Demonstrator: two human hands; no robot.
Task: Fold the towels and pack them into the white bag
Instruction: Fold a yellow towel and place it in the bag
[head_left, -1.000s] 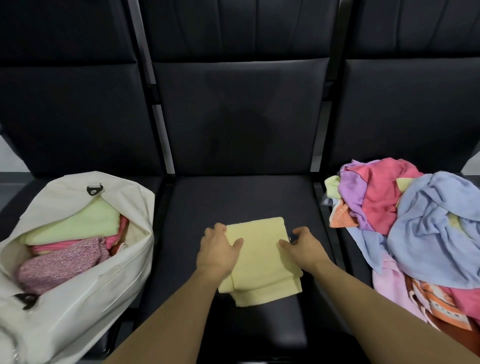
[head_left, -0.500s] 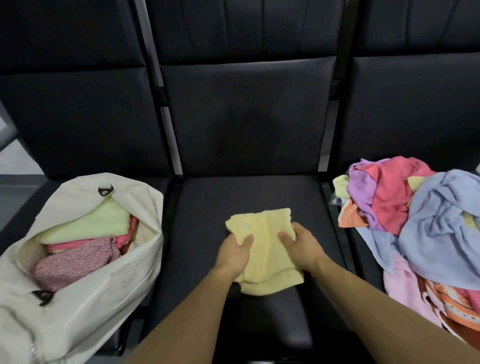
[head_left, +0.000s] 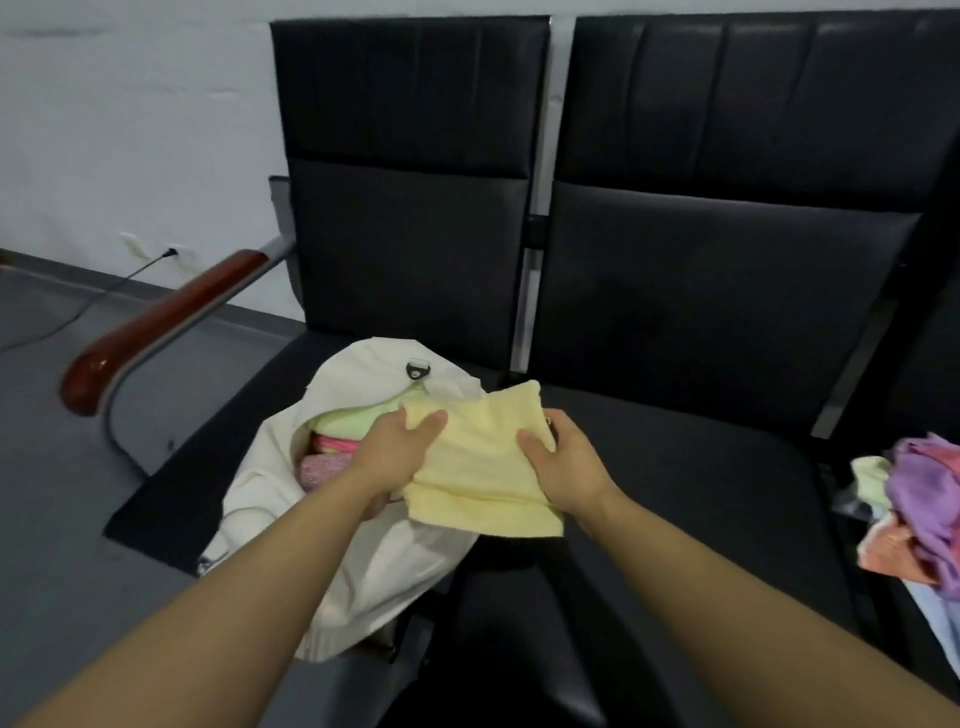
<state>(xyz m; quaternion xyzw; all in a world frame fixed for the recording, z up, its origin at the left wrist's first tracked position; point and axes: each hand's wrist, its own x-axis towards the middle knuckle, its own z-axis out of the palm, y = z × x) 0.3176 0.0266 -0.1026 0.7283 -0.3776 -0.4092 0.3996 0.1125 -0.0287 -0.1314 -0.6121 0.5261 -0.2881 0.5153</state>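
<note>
Folded yellow towel (head_left: 483, 457) hangs between our two hands, held off the bench (head_left: 675, 467) and partly over the open mouth of the white bag (head_left: 363, 561). Our left hand (head_left: 397, 452) grips the towel's left edge: the thumb lies flat on top of the cloth, pointing right, and the other fingers (head_left: 379, 506) are curled beneath it, mostly hidden, so the hand is closed on the towel rather than spread. Our right hand (head_left: 563, 462) holds the right edge the same way, thumb pressed on the upper face and the remaining fingers wrapped under and behind the fold, out of sight. Between the two thumbs the towel sags slightly, and its near edge droops below our wrists in a layered hem.

Just beyond and beneath the left fingers, inside the bag, we see a pale green towel (head_left: 353, 418) stacked above a pink towel (head_left: 335, 444) and a speckled pink towel (head_left: 322, 467). A dark metal clasp (head_left: 417, 370) sits on the bag's far rim, above the left thumb. Well off to the right of the right fingers, at the frame's edge, lies a loose pile of towels (head_left: 914, 509) in purple, orange, pale yellow and blue. Far to the left of the left hand runs a reddish wooden armrest (head_left: 171, 322).
</note>
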